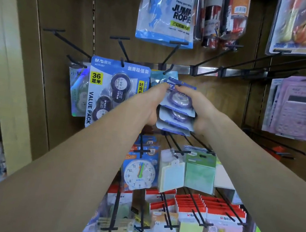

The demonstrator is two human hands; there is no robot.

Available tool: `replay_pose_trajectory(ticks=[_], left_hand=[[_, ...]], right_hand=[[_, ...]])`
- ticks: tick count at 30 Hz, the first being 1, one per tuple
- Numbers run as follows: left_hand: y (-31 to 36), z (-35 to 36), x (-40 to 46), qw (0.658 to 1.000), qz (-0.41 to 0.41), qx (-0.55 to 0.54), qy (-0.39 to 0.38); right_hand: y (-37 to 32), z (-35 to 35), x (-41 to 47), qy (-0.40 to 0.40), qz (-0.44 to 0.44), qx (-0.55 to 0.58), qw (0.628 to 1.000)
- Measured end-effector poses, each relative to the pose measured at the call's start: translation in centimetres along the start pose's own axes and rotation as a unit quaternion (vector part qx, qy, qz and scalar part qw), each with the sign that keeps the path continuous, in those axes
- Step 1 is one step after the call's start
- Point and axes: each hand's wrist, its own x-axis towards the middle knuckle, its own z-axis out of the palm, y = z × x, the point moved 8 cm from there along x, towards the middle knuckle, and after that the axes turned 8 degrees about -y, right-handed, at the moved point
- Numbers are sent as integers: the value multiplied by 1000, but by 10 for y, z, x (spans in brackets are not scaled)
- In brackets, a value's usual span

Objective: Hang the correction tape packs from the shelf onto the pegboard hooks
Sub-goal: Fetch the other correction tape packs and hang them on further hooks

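A brown pegboard wall hung with black hooks is seen, stocked with stationery. A small fanned stack of correction tape packs is held up between both hands just below the hook in the middle of the upper row. The left hand is wrapped around the stack's left edge, its fingers curled onto the top card; the right hand grips the right side, its thumb pressed on the top pack's header. A large blue value pack hangs just to the left, touching the left hand's wrist area. A toy clock pack hangs below.
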Motion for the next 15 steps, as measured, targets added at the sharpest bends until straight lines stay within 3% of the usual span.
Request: replay_pose_trajectory(ticks=[7, 15], left_hand=[[-11, 4, -3, 1000, -7, -18, -13], [-32, 23, -26, 994, 69, 11, -86]], right_hand=[[6, -4, 0, -21, -3, -27, 999], [12, -14, -37, -45, -56, -4, 997]])
